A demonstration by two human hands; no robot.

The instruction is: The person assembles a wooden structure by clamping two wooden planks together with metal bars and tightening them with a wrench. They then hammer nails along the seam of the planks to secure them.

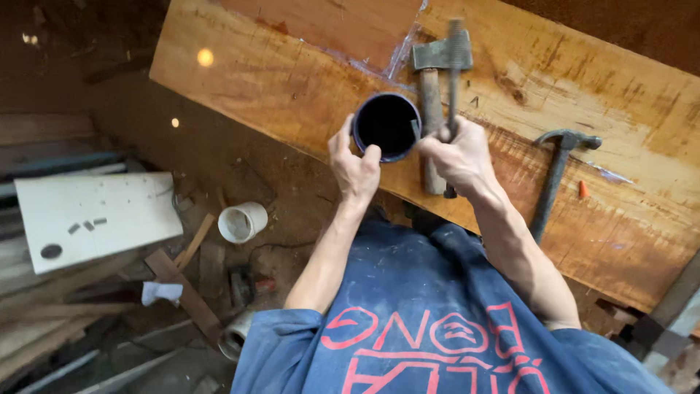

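My left hand [354, 164] grips the rim of a dark blue open can [386, 125] that rests at the near edge of a wide wooden board [583, 95]. My right hand [459, 157] is closed around a thin metal tool [455, 69] with a ridged upper end, its lower tip at the can's right rim. A hatchet with a wooden handle [432, 109] lies on the board just behind that hand.
A claw hammer [555, 171] lies on the board to the right, beside a small orange bit [582, 190]. On the dirt floor to the left are a white cup [242, 221], a white panel [91, 215], wood scraps and pipes.
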